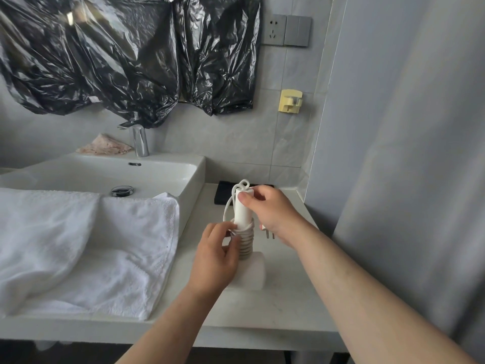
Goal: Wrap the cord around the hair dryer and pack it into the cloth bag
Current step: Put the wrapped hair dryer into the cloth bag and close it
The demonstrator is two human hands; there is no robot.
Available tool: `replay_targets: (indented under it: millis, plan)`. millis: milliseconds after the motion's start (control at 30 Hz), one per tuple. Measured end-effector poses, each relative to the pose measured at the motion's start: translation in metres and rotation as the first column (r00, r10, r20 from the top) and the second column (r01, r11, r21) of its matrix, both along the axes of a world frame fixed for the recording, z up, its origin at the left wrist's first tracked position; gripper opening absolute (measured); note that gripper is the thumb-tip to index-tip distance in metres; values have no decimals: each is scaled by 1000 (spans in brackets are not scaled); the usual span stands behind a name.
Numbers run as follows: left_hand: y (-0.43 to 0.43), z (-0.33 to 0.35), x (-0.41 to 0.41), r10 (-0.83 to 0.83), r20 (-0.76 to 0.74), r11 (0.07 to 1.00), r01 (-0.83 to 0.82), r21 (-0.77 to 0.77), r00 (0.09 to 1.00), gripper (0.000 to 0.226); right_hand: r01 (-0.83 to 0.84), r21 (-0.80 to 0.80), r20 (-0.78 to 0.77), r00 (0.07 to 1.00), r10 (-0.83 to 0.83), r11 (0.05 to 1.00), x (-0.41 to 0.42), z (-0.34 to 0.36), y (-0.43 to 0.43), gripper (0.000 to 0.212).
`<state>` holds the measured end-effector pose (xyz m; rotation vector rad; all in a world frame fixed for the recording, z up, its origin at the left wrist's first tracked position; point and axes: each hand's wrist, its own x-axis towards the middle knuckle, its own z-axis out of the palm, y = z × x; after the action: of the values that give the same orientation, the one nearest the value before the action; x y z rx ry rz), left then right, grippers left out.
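Bare forearms reach in from the near edge to a white hair dryer (242, 211) standing head-down on the pale stone counter (283, 306), its handle's long axis upright between the hands, just right of the white towel (86, 248). Left hand (215, 261) curls against the white cord (246, 243) coiled round the lower handle, pinning the turns; right hand (270, 214) pinches the handle's top, the plug (269, 232) hanging beneath its palm. Black cloth bag (223, 193), judged the destination, lies just beyond.

A white hair dryer (242, 211) stands head-down on the surface (275, 306). The right hand (273, 214) grips its handle; the left hand (215, 258) presses the coiled cord (246, 243).
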<state>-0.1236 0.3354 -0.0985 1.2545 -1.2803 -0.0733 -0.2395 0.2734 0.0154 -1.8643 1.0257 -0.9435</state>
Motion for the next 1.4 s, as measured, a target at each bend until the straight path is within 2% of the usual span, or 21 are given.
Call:
replay_targets:
  millis: [100, 200, 267, 333, 433, 533, 633, 733, 867, 1033, 1167, 1300, 1400]
  plan:
    - [-1, -3, -1, 28, 18, 999, -27, -34, 999, 16, -24, 53, -33, 999, 25, 998, -3, -3, 1, 24]
    - [-4, -2, -1, 22, 2, 999, -22, -31, 1000, 16, -67, 210, -32, 997, 76, 975, -15, 0, 0, 12]
    - [-4, -1, 0, 16, -9, 1000, -16, -25, 1000, 16, -84, 322, 70, 995, 65, 943, -27, 1, -3, 25]
    - [-5, 0, 0, 16, -19, 1000, -16, -22, 1000, 15, -163, 373, 216, 973, 86, 913, -36, 0, -4, 26]
    - [-6, 0, -1, 22, -43, 1000, -23, -15, 999, 15, -292, 375, 416, 901, 122, 880, -39, -3, 1, 25]
    - [-4, 0, -1, 41, -59, 999, -43, -32, 997, 16, -284, 292, 514, 852, 101, 913, -34, -11, 3, 21]
    - [-3, -3, -2, 20, -65, 995, -26, -95, 998, 19, -107, 104, 371, 926, 61, 989, -27, -20, 6, 20]
    - [-2, -4, -3, 1, -93, 990, -14, -140, 996, 24, 0, -34, 302, 953, 11, 999, -22, -25, 10, 23]
    - [3, -1, -7, -24, -153, 984, -4, -180, 988, 36, 56, -127, 222, 975, -27, 990, -22, -31, 9, 22]
    - [6, 1, -11, 11, -144, 980, -39, -198, 990, 41, 98, -193, 81, 993, -84, 976, -21, -39, 11, 13]
    - [5, 0, -7, 55, -68, 970, -70, -233, 996, 40, 113, -257, 27, 994, -110, 960, -21, -41, 12, 11]
    - [5, -1, -5, 210, 53, 940, -187, -287, 976, 29, 156, -277, 10, 987, -160, 948, -19, -46, 17, 15]
    - [6, 6, -7, 246, 152, 908, -172, -383, 957, 31, 175, -281, 7, 983, -181, 943, -15, -45, 21, 18]
